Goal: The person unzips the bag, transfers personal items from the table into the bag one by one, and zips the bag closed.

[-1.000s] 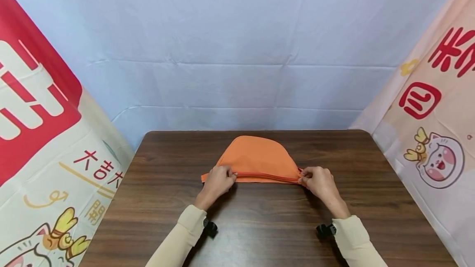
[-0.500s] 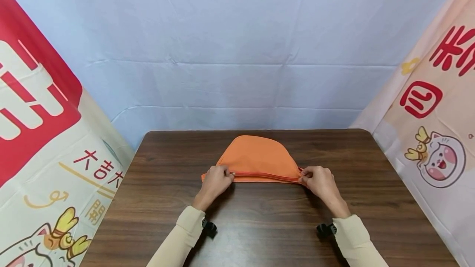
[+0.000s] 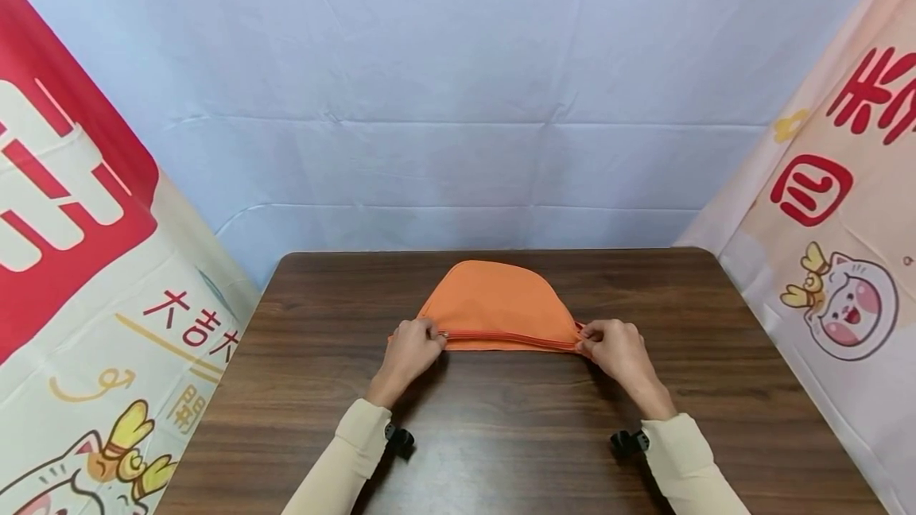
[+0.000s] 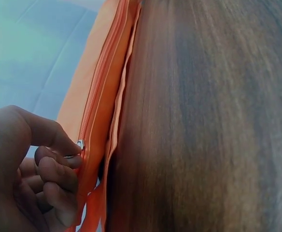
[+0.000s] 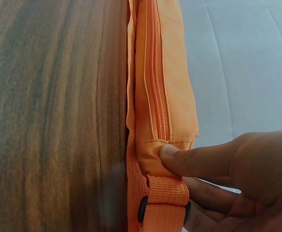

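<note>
An orange waist bag [image 3: 501, 300] lies on the table with its rounded side facing away and its red-orange zipper [image 3: 508, 337] along the near side. At the zipper's left end my left hand [image 3: 411, 352] pinches the small metal zipper pull [image 4: 80, 144] between thumb and index finger. The zipper teeth meet along the stretch visible to the right of it. My right hand [image 3: 619, 352] pinches the bag's right end, thumb on the fabric tab [image 5: 155, 159] just past the zipper's end. Below that thumb runs the orange strap [image 5: 165, 212] through a black buckle [image 5: 142, 209].
The dark wood table [image 3: 501, 435] extends around the bag, its far edge just behind it. A pale cloth backdrop [image 3: 444, 102] hangs beyond that edge. Printed cloths flank the left [image 3: 164, 276] and right [image 3: 809, 261] sides.
My left hand has slid a little to the left along the zipper, taking the zipper pull with it. The right hand keeps its place at the bag's right end.
</note>
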The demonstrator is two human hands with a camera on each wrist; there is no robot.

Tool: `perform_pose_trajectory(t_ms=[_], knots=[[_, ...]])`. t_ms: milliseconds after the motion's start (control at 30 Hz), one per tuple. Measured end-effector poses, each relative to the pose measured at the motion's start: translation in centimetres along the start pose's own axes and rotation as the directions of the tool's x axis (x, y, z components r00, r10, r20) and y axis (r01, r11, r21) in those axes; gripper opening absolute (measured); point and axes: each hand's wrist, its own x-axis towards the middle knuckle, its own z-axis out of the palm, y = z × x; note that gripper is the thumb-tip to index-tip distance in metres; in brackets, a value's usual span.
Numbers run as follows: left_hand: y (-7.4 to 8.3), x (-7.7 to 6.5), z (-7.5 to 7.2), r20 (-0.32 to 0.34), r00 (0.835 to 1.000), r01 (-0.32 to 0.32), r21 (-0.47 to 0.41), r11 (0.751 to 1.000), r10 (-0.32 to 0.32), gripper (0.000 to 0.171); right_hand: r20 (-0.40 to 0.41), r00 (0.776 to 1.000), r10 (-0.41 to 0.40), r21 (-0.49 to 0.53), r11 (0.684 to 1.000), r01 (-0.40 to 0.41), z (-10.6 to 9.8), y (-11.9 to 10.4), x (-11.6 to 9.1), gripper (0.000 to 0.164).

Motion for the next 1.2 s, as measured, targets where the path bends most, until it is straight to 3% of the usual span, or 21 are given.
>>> perform_pose_trajectory(t_ms=[200,633,1000,1200], knots=[[0.2,-0.1,-0.4,-0.011,1.0,0.027,0.051,0.998,-0.026,0.032,-0.012,1.0,-0.007,0.003,1.0,0.007,0.0,0.0,-0.1,0.01],[-0.2,-0.3,-1.1,-0.017,0.997,0.079,0.05,0.996,-0.078,0.032,-0.001,1.0,0.013,0.009,1.0,-0.013,-0.2,-0.2,0.0,0.012],[-0.7,-0.7,-1.8,-0.054,0.994,0.096,0.076,0.992,-0.092,0.034,-0.006,1.0,0.004,-0.004,1.0,-0.004,-0.3,-0.4,-0.1,0.01],[-1.2,-0.8,-2.3,-0.078,0.988,0.138,0.081,0.987,-0.132,0.034,0.001,1.0,0.001,0.002,1.0,-0.001,-0.4,-0.5,-0.1,0.01]])
